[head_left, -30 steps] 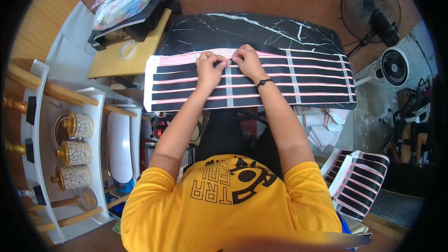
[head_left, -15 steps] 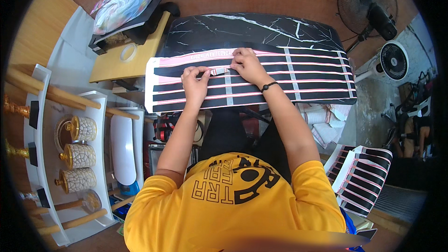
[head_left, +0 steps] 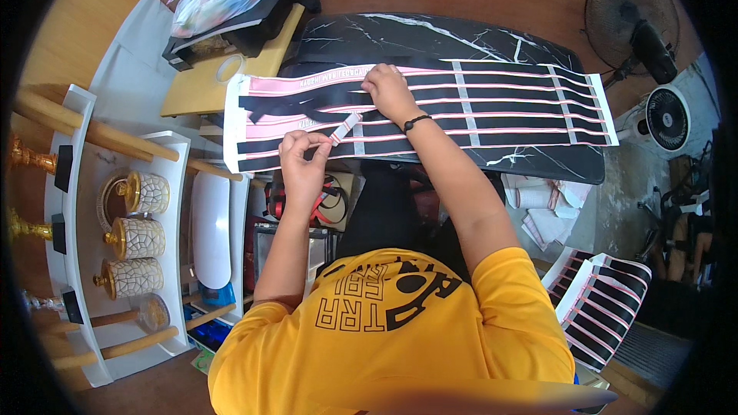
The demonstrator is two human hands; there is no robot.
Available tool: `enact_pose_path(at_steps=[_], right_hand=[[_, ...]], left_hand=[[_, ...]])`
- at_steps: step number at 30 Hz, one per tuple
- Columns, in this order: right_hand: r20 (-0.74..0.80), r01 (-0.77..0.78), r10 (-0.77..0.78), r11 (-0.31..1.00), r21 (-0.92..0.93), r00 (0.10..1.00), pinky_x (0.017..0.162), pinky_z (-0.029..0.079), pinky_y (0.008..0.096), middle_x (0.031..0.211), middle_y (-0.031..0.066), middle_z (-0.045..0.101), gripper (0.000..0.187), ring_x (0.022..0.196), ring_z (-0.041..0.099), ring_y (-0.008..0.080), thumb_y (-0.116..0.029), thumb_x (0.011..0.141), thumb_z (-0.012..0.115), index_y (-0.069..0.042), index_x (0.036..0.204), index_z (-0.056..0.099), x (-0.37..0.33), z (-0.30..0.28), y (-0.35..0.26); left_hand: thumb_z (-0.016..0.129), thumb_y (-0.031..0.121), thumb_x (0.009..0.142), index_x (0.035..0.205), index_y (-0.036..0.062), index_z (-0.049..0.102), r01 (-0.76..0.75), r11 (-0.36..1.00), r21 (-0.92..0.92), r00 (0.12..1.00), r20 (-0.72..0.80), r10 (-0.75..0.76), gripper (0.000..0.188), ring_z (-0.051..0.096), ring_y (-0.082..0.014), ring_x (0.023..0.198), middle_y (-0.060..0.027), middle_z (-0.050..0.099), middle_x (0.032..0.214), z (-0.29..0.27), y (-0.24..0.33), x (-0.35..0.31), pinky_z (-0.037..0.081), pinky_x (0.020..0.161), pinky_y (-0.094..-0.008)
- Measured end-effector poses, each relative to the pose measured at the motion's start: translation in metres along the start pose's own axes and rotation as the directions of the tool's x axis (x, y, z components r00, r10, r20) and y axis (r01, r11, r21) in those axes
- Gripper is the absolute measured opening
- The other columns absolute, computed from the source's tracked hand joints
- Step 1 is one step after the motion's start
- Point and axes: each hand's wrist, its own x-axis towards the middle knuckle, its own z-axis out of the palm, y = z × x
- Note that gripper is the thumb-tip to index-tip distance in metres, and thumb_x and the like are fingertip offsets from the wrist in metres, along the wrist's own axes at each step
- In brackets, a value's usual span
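Note:
A long striped sheet (head_left: pixel 507 97), with black bands between thin pink-and-white lines, lies across the black marble-patterned table. At its left part, some black strip (head_left: pixel 307 100) is loose and crossed over the pink printed backing (head_left: pixel 269 88). My left hand (head_left: pixel 304 157) is closed in a pinch at the near edge of the sheet, holding the lower end of a small white-and-pink folded strip (head_left: pixel 346 129). My right hand (head_left: pixel 390 94) rests on the upper middle of the sheet with fingers bent together; what lies between them is hidden.
The black marble-patterned table (head_left: pixel 430 34) shows beyond the sheet. A yellow side table (head_left: pixel 192 84) holds a tape roll (head_left: pixel 230 69). White shelving (head_left: pixel 173 207) with gold-lidded jars stands left. Right are two fans (head_left: pixel 667 119) and another striped bundle (head_left: pixel 603 303).
The striped sheet has shifted, its white right end now showing. My left hand has moved down and left, pulling out the folded strip. My right hand has moved slightly left.

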Motion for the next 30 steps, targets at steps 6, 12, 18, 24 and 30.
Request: enact_pose_path(at_steps=[6,12,18,24,30], right_hand=[[0.006,0.203,-0.206,0.968,0.146,0.979,0.093,0.043,0.0419,0.101,0.0083,0.063,0.011,0.106,0.054,0.0314,-0.019,0.083,0.068,-0.009,0.082,0.073,-0.023,-0.022,-0.012],[0.093,0.009,0.004,0.990,-0.140,0.996,0.092,0.042,0.0479,0.096,0.0086,0.061,0.016,0.105,0.055,0.0294,-0.025,0.083,0.069,-0.010,0.086,0.072,-0.035,-0.008,-0.022],[-0.007,-0.038,0.038,0.997,0.060,0.999,0.091,0.043,0.0469,0.099,0.0106,0.062,0.011,0.103,0.057,0.0315,-0.019,0.085,0.066,-0.008,0.085,0.070,-0.025,-0.010,-0.018],[0.072,0.063,-0.071,0.992,0.106,0.995,0.095,0.043,0.0445,0.110,0.0090,0.059,0.019,0.113,0.052,0.0331,-0.018,0.074,0.078,-0.009,0.084,0.065,-0.050,-0.027,-0.031],[0.109,-0.062,0.059,0.998,0.025,0.992,0.096,0.042,0.0445,0.107,0.0081,0.058,0.023,0.113,0.052,0.0336,-0.013,0.072,0.078,-0.009,0.082,0.058,-0.052,-0.019,-0.032]], left_hand=[[0.073,0.012,0.082,0.088,0.0057,0.072,0.178,0.970,-0.167,0.983,-0.007,-0.182,0.009,0.056,-0.0220,0.095,-0.0070,0.058,0.095,0.001,-0.013,0.008,0.043,0.088,-0.0336],[0.071,0.001,0.081,0.087,0.0038,0.068,0.048,0.985,-0.164,0.998,0.042,-0.042,0.007,0.053,-0.0170,0.090,-0.0038,0.055,0.091,-0.007,0.010,-0.010,0.043,0.084,-0.0286],[0.068,0.000,0.085,0.090,0.0035,0.068,0.121,0.961,-0.248,0.992,0.064,-0.108,0.006,0.051,-0.0114,0.085,-0.0009,0.054,0.091,-0.021,0.014,-0.030,0.042,0.080,-0.0238],[0.068,0.005,0.088,0.092,0.0045,0.069,0.230,0.934,-0.272,0.972,0.020,-0.234,0.004,0.052,-0.0095,0.079,-0.0010,0.056,0.088,-0.016,-0.008,-0.019,0.044,0.074,-0.0241],[0.072,-0.002,0.079,0.089,0.0042,0.067,0.187,0.918,-0.349,0.981,0.124,-0.152,0.012,0.044,-0.0106,0.079,0.0008,0.050,0.084,-0.033,0.016,-0.034,0.037,0.071,-0.0233]])
